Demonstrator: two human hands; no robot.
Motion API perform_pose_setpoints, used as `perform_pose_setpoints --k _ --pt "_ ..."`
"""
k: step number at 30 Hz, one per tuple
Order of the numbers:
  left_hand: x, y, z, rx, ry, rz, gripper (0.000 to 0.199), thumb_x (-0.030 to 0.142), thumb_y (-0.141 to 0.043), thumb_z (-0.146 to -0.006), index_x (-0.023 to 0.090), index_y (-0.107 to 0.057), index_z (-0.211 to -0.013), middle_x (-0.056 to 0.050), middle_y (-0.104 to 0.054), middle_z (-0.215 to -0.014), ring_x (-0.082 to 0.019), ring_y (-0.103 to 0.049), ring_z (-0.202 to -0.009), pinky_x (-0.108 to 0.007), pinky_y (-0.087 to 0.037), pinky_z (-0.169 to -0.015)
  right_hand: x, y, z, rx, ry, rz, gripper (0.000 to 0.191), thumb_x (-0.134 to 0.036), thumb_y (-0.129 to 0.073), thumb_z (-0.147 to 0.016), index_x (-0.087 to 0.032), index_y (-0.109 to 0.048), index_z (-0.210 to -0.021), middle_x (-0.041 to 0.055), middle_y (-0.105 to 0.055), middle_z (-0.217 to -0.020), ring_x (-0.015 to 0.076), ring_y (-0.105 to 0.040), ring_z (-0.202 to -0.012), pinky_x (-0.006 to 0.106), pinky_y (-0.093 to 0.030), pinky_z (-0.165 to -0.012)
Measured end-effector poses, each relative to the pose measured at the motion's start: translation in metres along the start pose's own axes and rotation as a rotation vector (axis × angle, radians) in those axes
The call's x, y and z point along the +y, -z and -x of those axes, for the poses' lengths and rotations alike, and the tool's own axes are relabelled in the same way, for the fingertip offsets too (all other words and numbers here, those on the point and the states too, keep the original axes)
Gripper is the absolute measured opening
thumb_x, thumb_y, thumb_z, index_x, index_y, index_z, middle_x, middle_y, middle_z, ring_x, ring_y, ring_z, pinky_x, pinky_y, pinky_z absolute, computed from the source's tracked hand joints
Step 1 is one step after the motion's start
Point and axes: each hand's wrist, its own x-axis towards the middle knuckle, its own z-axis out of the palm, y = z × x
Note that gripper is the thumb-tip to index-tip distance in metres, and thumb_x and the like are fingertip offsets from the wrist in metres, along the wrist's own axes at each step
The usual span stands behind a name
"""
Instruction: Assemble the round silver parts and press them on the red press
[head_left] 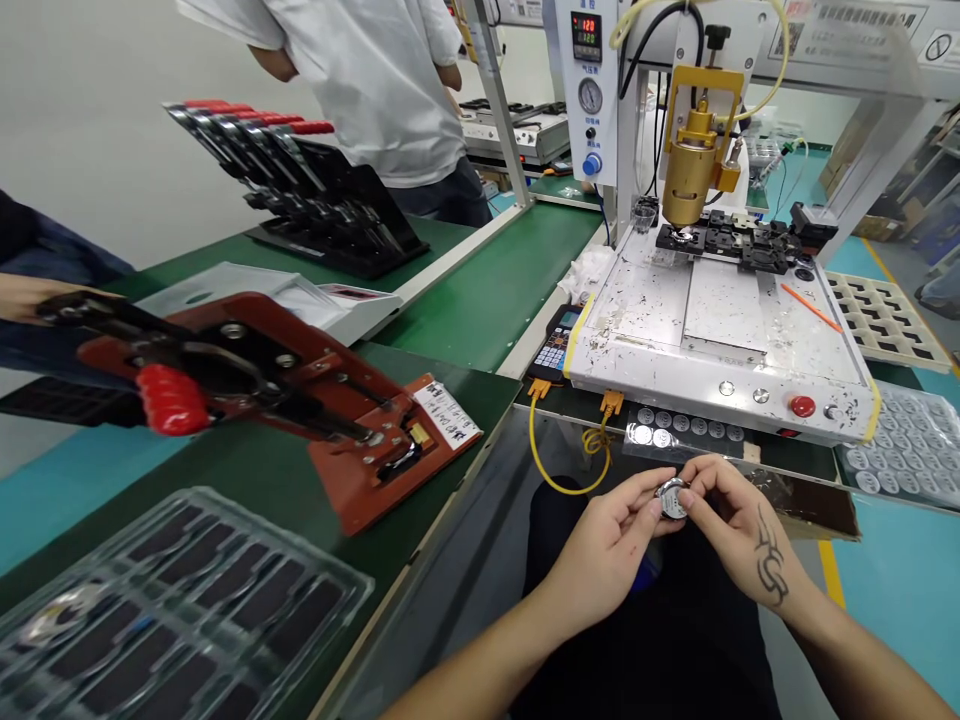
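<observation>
Between both hands, above my lap, is a small round watch case (673, 499) with a dark rim and a silver, printed face turned up. My left hand (611, 540) pinches its left edge between thumb and fingers. On the other side, my right hand (739, 525) grips the right edge, its thumb resting on the silver face. The fingers hide part of the rim. Just beyond the hands, a strip of round silver stickers (682, 428) lies at the bench edge, under the front of a white press machine (667, 365).
At left stands a brown toggle-clamp fixture (352, 485) with a red handle. A clear compartment tray (217, 590) lies nearer me. More round stickers (900, 440) and a cream tray (892, 320) are at right. An orange stick (811, 307) rests on the machine. A person (367, 90) stands behind.
</observation>
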Motion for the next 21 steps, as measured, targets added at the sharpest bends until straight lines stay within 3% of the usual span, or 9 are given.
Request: perform_pose_setpoints --k 9,11,13,15,18,21 --pt "-0.012 0.002 -0.003 0.068 -0.056 -0.155 0.039 0.037 -0.073 -0.098 0.019 -0.071 -0.132 -0.013 -0.080 -0.126 -0.028 -0.080 -0.111 -0.044 -0.064 -0.104 0.013 -0.004 0.004 0.100 0.167 0.305 0.016 -0.032 -0.064 -0.104 -0.026 -0.054 -0.093 0.0075 -0.061 -0.099 0.0247 -0.061 -0.090 0.039 -0.053 -0.081" --pt "-0.006 0.007 -0.003 0.023 -0.080 -0.273 0.039 0.033 -0.068 -0.100 0.020 -0.067 -0.137 -0.012 -0.080 -0.127 -0.028 -0.079 -0.112 -0.044 -0.063 -0.105 0.016 -0.003 0.002 0.017 0.177 0.288 0.008 -0.032 -0.063 -0.105 -0.025 -0.060 -0.106 0.0083 -0.063 -0.104 0.0246 -0.062 -0.092 0.038 -0.055 -0.082" --pt "0.005 0.014 -0.003 -0.032 -0.117 -0.451 0.044 0.029 -0.064 -0.102 0.023 -0.062 -0.146 -0.011 -0.080 -0.126 -0.029 -0.077 -0.117 -0.046 -0.060 -0.108 0.016 -0.002 -0.002 -0.120 0.220 0.237 0.013 -0.031 -0.058 -0.108 -0.027 -0.064 -0.119 0.0093 -0.066 -0.113 0.0250 -0.064 -0.101 0.039 -0.055 -0.089" --pt "0.015 0.019 -0.002 -0.042 -0.154 -0.555 0.050 0.027 -0.062 -0.103 0.026 -0.055 -0.152 -0.011 -0.078 -0.131 -0.029 -0.074 -0.122 -0.046 -0.058 -0.110 0.013 -0.004 -0.007 -0.162 0.227 0.174 0.014 -0.032 -0.057 -0.109 -0.027 -0.068 -0.116 0.0076 -0.068 -0.109 0.0240 -0.064 -0.098 0.038 -0.054 -0.088" --pt "0.023 0.023 -0.002 0.054 -0.171 -0.439 0.051 0.031 -0.064 -0.103 0.026 -0.051 -0.152 -0.013 -0.070 -0.142 -0.026 -0.074 -0.120 -0.041 -0.059 -0.107 0.008 -0.010 -0.017 -0.071 0.045 -0.031 0.019 -0.044 -0.067 -0.103 -0.025 -0.068 -0.100 0.0021 -0.065 -0.086 0.0197 -0.060 -0.076 0.033 -0.051 -0.071" --pt "0.023 0.022 -0.002 0.129 -0.126 -0.278 0.042 0.036 -0.073 -0.097 0.021 -0.061 -0.134 -0.011 -0.074 -0.121 -0.021 -0.076 -0.100 -0.036 -0.064 -0.092 0.005 -0.022 -0.023 -0.080 -0.160 -0.319 0.033 -0.056 -0.075 -0.096 -0.023 -0.068 -0.096 -0.0007 -0.062 -0.077 0.0154 -0.054 -0.064 0.028 -0.046 -0.058"
